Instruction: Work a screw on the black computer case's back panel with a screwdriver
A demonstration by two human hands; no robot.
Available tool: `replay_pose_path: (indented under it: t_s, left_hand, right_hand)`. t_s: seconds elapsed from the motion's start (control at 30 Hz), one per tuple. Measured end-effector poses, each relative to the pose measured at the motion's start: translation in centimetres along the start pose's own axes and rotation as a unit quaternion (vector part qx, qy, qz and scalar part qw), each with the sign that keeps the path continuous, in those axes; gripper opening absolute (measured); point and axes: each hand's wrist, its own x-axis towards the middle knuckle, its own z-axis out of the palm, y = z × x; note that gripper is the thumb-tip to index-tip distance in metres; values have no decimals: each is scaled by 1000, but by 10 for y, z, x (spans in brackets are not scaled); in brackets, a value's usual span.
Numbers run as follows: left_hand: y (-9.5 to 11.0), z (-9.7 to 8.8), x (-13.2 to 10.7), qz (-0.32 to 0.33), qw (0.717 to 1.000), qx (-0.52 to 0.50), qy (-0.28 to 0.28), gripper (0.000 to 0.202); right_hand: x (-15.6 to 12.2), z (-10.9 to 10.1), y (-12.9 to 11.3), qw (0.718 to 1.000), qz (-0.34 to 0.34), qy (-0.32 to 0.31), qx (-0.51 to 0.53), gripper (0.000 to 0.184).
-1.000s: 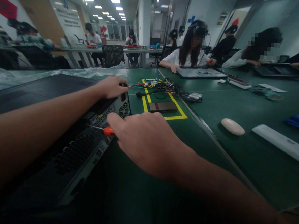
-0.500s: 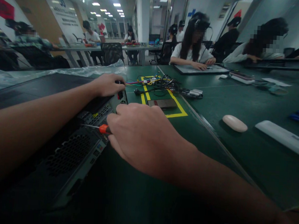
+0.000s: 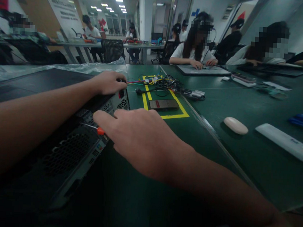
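A black computer case (image 3: 69,153) lies on its side on the green table (image 3: 216,145), its perforated rear panel facing me. My left hand (image 3: 109,83) rests curled over the case's far top corner. My right hand (image 3: 137,136) is closed round an orange-handled screwdriver (image 3: 99,131), whose thin shaft points left onto the rear panel. Most of the handle is hidden inside the fist.
A yellow-taped square holds a dark phone-like slab (image 3: 163,104), with a tangle of coloured cables (image 3: 163,83) behind it. A pale mouse (image 3: 235,125) and white keyboard (image 3: 284,143) lie to the right. Several people work at tables beyond.
My right hand and the screwdriver have shifted slightly left along the rear panel, and the index finger now stretches along the handle. The left hand stays on the case corner.
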Motion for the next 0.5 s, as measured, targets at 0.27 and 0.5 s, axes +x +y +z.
replay_pose_path:
  t_s: [0.27,0.5]
  left_hand:
    - [-1,2,1,-4,1000,-6,10,52]
    - [0,1,1,-5,1000,-3,7,54]
  right_hand:
    - [-1,-6,0,999,15,-18,-32,26]
    - [-2,-4,0,998,10,9,-54,24]
